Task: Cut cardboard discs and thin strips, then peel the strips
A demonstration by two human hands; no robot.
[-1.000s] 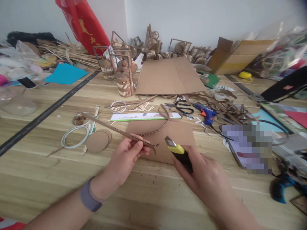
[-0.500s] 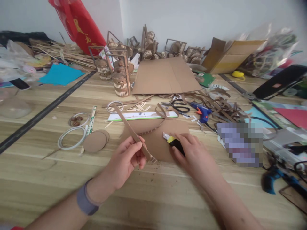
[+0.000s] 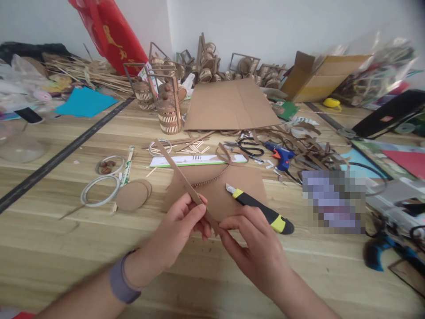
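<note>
A narrow cardboard strip [image 3: 175,168] slants up and away from my hands. My left hand [image 3: 186,217] pinches it near its lower part, thumb on top. At the strip's near end, my right hand [image 3: 252,243] has thumb and fingertips closed on the edge. A black and yellow utility knife [image 3: 262,209], blade showing, lies just beyond my right hand, partly on a brown cardboard sheet [image 3: 239,177]. On that sheet, a thin corrugated strip [image 3: 212,179] curves up toward a white ruler-like strip [image 3: 186,160].
Scissors [image 3: 249,147] and a blue glue gun [image 3: 280,155] lie beyond the knife, near tangled brown strips [image 3: 308,141]. To the left are tape rings [image 3: 99,190] and cardboard discs [image 3: 132,195]. Small lidded baskets [image 3: 169,117] and a large cardboard piece [image 3: 229,106] stand farther back.
My right hand has let go of the utility knife, which now lies on the cardboard sheet and table. It has moved left and taken hold of the cardboard strip's near end.
</note>
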